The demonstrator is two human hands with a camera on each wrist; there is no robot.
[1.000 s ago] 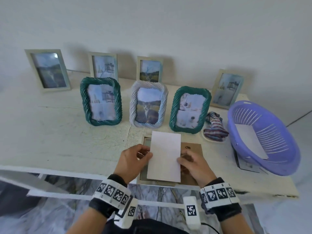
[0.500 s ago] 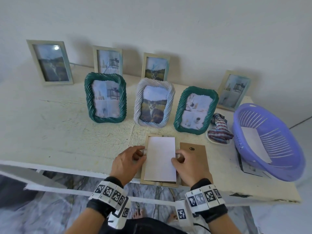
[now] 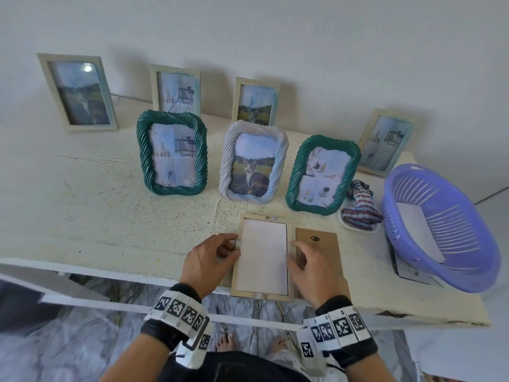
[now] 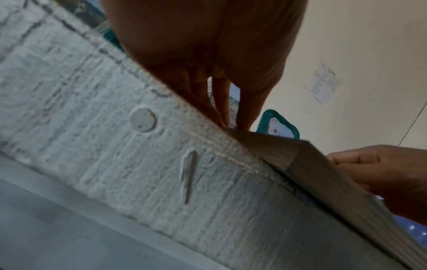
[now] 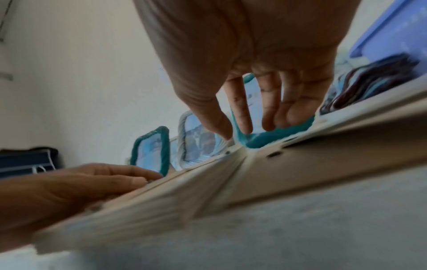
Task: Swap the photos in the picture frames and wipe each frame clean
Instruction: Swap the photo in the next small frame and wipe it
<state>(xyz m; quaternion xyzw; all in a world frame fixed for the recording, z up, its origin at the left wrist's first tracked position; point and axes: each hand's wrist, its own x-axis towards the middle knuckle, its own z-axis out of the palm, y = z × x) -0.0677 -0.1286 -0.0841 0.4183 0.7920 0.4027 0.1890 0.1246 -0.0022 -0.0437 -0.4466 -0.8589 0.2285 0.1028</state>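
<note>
A light wooden frame (image 3: 237,271) lies face down at the table's front edge. A photo (image 3: 261,255) sits in its recess, white back up. My left hand (image 3: 234,246) is at the frame's left rail, fingertips touching it beside a small metal tab; the left wrist view shows the fingers (image 4: 242,117) pointing down onto the frame's rim (image 4: 272,148). My right hand (image 3: 293,252) hovers over the right rail, and its straight, spread fingers (image 5: 240,118) hold nothing. The brown backing board (image 3: 322,241) lies flat just right of the frame, partly under my right hand.
Two green twisted frames (image 3: 172,153) (image 3: 322,175) and a white twisted frame (image 3: 253,164) stand just behind. Several plain frames lean on the wall. A striped cloth (image 3: 359,208) and a purple basket (image 3: 440,227) holding a white sheet sit at the right.
One second ago both hands held the photo above the frame. It has been lowered into the recess, and both hands have slid out to the frame's side rails.
</note>
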